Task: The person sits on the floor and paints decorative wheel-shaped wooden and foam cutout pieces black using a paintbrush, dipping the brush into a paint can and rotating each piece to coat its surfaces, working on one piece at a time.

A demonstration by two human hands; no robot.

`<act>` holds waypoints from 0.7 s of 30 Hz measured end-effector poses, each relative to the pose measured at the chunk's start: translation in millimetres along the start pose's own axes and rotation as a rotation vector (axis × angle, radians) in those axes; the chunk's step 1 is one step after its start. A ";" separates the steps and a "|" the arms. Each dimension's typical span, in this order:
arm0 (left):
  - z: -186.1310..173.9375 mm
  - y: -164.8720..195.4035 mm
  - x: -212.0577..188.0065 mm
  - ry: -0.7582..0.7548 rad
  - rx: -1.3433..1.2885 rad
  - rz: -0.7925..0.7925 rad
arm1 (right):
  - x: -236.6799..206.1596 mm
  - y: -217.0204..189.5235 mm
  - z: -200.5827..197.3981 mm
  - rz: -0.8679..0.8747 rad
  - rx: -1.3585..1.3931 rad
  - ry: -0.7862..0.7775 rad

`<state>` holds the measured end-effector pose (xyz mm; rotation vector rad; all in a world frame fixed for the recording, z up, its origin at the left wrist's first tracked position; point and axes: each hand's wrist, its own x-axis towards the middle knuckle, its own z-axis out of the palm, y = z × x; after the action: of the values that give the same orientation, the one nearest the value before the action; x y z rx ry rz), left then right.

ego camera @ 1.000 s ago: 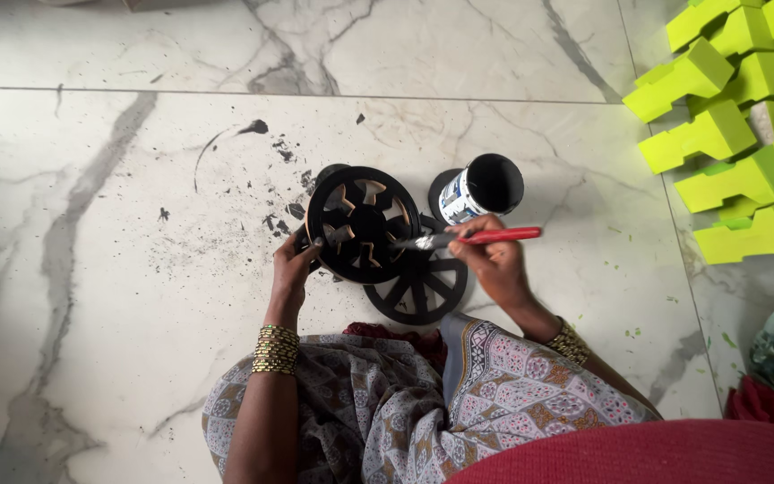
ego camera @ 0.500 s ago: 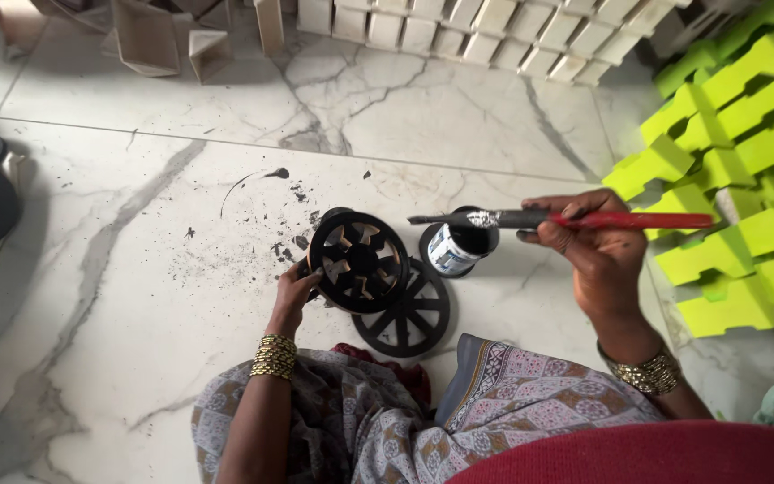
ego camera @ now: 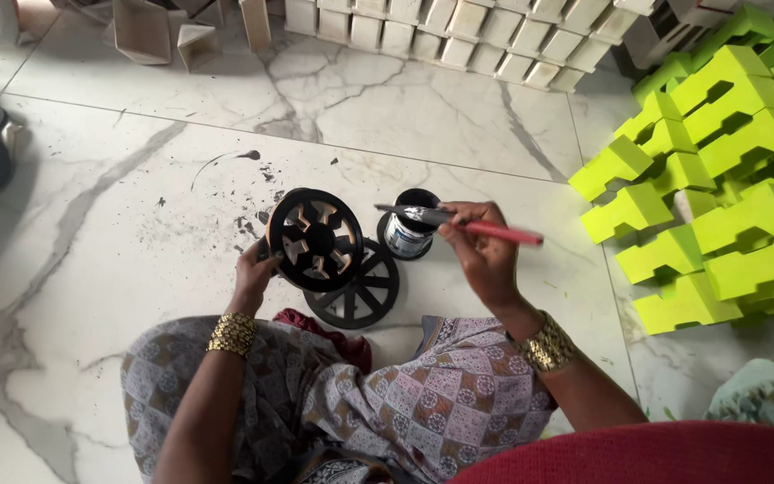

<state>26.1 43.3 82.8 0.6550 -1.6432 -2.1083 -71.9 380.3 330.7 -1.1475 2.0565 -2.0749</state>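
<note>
You painted a wheel beside the paint tin.
Your left hand [ego camera: 253, 273] gripped the black wheel [ego camera: 314, 239], tilted just left of the tin [ego camera: 409, 233]; your right hand [ego camera: 484, 254] pinched the red-handled brush [ego camera: 455, 224], bristles over the tin's mouth.

We count two black spoked wheels, one tilted up [ego camera: 314, 239] and one lying flat on the floor [ego camera: 356, 292], along with one small paint can [ego camera: 408, 231] and one red-handled brush [ego camera: 459, 222]. We see two hands, the left [ego camera: 253, 274] and the right [ego camera: 484, 253], each above one gold bangle [ego camera: 231, 333]. The lime-green blocks [ego camera: 718, 170] number at least a dozen, and the pale unpainted blocks [ego camera: 459, 27] along the top edge are too many and too overlapped for us to count exactly.
</note>
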 end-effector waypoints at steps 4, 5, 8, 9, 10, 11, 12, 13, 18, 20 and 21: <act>14.6 13.3 3.7 0.012 0.143 0.054 | 4.5 36.0 -28.2 -0.028 0.052 0.061; 18.7 15.6 4.4 0.021 0.164 0.063 | 2.8 42.8 -32.6 -0.026 0.045 0.062; 32.0 22.8 7.7 0.057 0.429 0.144 | -7.9 58.9 -42.5 -0.007 0.019 0.062; 35.3 25.2 8.8 0.046 0.439 0.160 | -10.8 63.8 -44.3 0.004 0.010 0.058; 38.3 28.1 9.8 0.035 0.448 0.178 | -12.3 68.4 -45.4 0.011 -0.001 0.054; 41.2 30.4 10.0 0.024 0.457 0.195 | -12.4 72.8 -46.7 0.006 -0.004 0.065; 42.8 32.2 9.4 0.029 0.455 0.181 | -12.4 77.1 -46.5 0.002 -0.007 0.076; 43.1 33.9 8.4 0.032 0.456 0.167 | -11.5 81.3 -45.2 -0.001 -0.008 0.091; 28.5 34.1 1.8 0.027 0.414 0.139 | 2.5 89.7 -36.1 -0.043 0.086 0.193; 21.8 29.1 1.8 0.035 0.379 0.073 | 7.5 87.2 -33.3 -0.043 0.101 0.223; 18.7 25.7 2.8 0.027 0.334 0.087 | 8.8 85.7 -31.8 -0.019 0.106 0.234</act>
<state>13.5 50.3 111.2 0.6928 -1.9916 -1.7721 -134.6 391.5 264.6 -0.9543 2.0002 -2.3986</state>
